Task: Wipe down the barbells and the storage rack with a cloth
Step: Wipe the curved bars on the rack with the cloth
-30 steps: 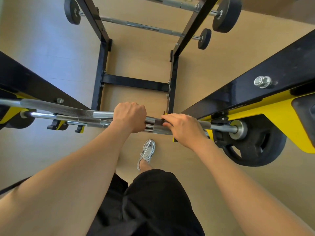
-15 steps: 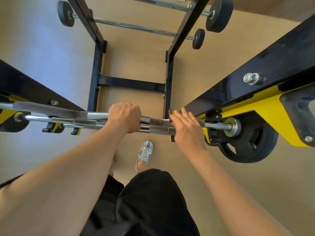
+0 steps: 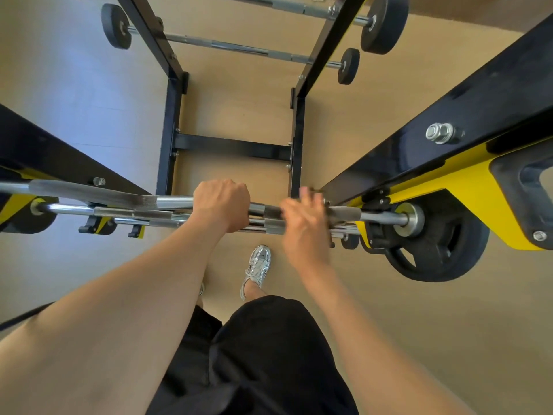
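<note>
Moved: right hand [image 3: 302,217] was curled on the bar a second ago, now uncurled and shifted toward the rack's right rail; left hand [image 3: 221,205] same spot, same grip.
Left hand: fist wrapped over the top barbell [image 3: 167,202], near the middle of its span.
Right hand: fingers straight and spread, motion-blurred, over the same bar by the right rail; cannot tell whether it touches.
Top barbell: chrome, lying level across the rack [image 3: 449,115], left rail to right rail, more bars stacked right below it.
Rack: black rails, yellow brackets, bolt [image 3: 438,133] on the right rail.
Plate [image 3: 434,253]: black, on a bar end outside the right rail.
Far barbells [image 3: 239,49]: two, small black plates, across the rack's far end.
Person: black shorts [image 3: 269,354], silver shoe [image 3: 258,265] on tan floor [image 3: 389,310].
</note>
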